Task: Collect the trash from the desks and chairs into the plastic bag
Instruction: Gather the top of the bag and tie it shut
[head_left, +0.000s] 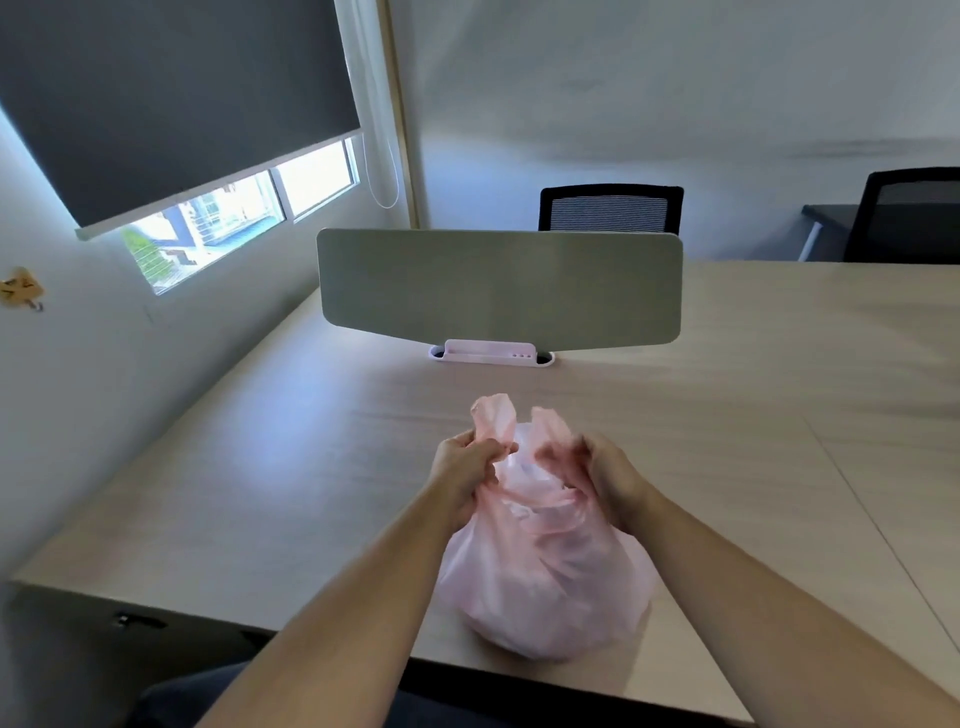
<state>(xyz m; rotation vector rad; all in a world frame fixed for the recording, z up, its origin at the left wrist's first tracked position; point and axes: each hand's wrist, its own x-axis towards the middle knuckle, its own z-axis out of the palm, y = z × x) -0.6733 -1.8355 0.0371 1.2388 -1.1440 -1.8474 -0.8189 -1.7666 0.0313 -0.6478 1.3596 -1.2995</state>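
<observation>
Our pink plastic bag (540, 582) sits on the desk (260, 493), close to the near edge and right in front of us. It is round and full at the bottom, but the plastic is too cloudy for us to see what is inside. At the top it has two handles that stick up.

Our hands are at the top of the bag, one on each side, with the fat part of the bag below and between them. Our left hand (467, 467) has its fingers curled tight round the left handle. Our right hand (602, 473) has its fingers curled round the right handle. It looks a bit blurry, and some pink plastic lies over the fingers. The two hands are near each other but do not touch.

Farther back on the desk stands a wide grey panel (498, 286). It stands in a small pink base (491, 353). Behind the panel we see the top of a black chair (610, 208). Another black chair (909, 213) is far off to the right. On the left wall a dark blind (171, 104) hangs most of the way down over a window (234, 218).
</observation>
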